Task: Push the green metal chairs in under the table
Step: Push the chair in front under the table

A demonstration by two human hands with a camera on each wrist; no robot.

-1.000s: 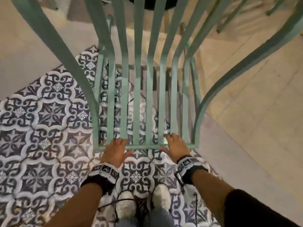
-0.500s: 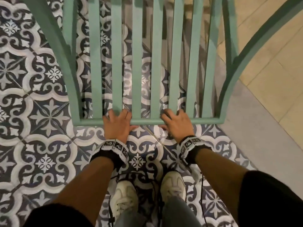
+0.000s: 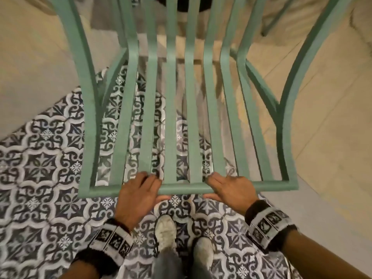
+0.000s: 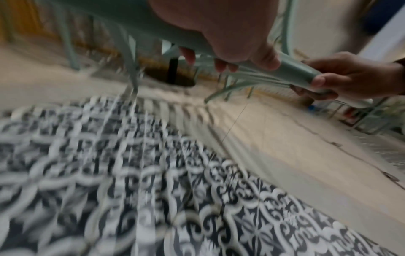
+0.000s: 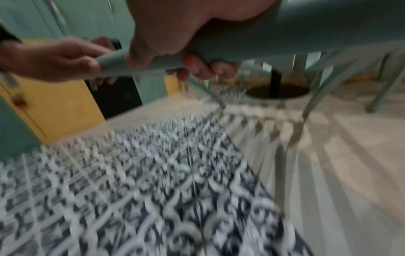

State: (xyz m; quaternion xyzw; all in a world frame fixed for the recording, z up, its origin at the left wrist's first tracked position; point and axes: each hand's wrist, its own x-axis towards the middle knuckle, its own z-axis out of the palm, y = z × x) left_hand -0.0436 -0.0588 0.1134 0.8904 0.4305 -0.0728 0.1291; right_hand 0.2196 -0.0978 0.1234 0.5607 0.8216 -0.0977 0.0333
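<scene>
A green metal slatted chair (image 3: 171, 117) stands right in front of me, its back toward me. My left hand (image 3: 138, 194) and right hand (image 3: 229, 188) both grip its top rail (image 3: 185, 188), fingers curled over the bar and thumbs under it. The left wrist view shows my left hand (image 4: 219, 34) wrapped on the rail (image 4: 293, 69) and the right hand (image 4: 350, 76) further along. The right wrist view shows the same grip by my right hand (image 5: 171, 31). The dark round table top (image 3: 189, 5) lies beyond the seat, with its black post and round base (image 4: 173, 72) on the floor.
Patterned dark-and-white tiles (image 3: 40, 168) lie under me and beige floor (image 3: 322, 137) lies around the table. Another green chair's leg (image 3: 275, 19) shows at the far right. A yellow and green cabinet (image 5: 54, 107) stands to the left. My shoes (image 3: 167, 232) are just behind the chair.
The chair has slid forward off the patterned tiles toward the table, and I have stepped after it. Both hands have kept their hold on the top rail.
</scene>
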